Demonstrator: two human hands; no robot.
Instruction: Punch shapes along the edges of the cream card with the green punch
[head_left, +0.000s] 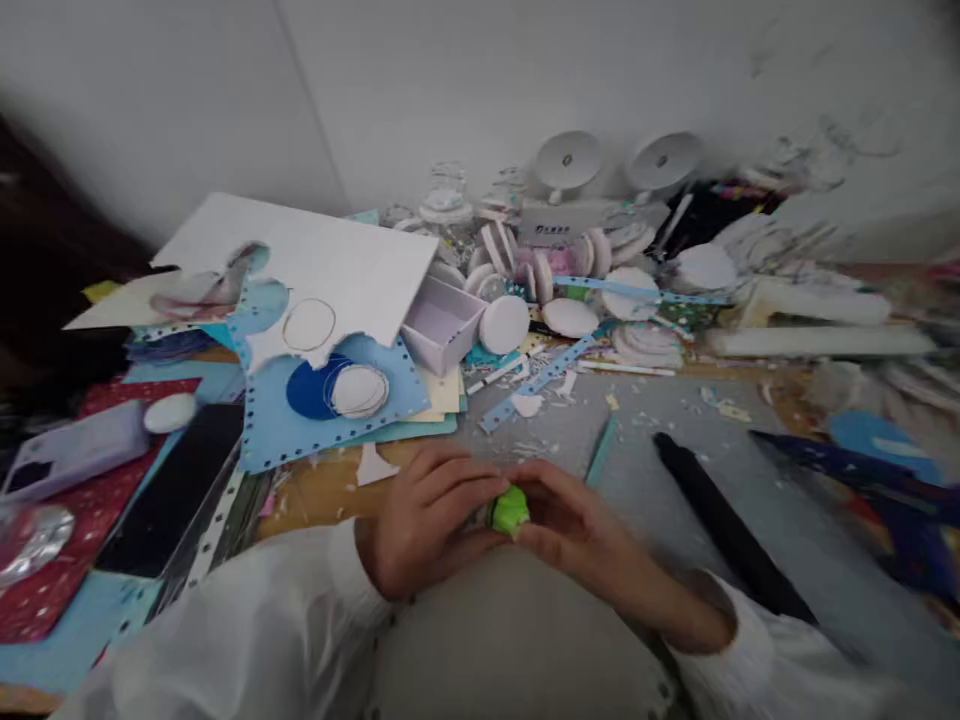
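Pinching small bright-green piece (511, 510) between fingertips of left hand (427, 520) and right hand (592, 535), both curled inward, by middle of the table's (307, 500) near edge. Noted teal stick (601, 450) just beyond right hand and long black bar (727, 525) farther right, lying on grey mat (637, 480). Saw white discs (504, 325) heaped toward far edge and white sheet (322, 260) with rounded cut-outs toward far left corner.

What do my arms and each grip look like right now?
Your left sleeve and right sleeve are both white, long and loose, narrowing to white cuffs. Your left grip and right grip are ungloved; the fabric's finer detail is blurred.
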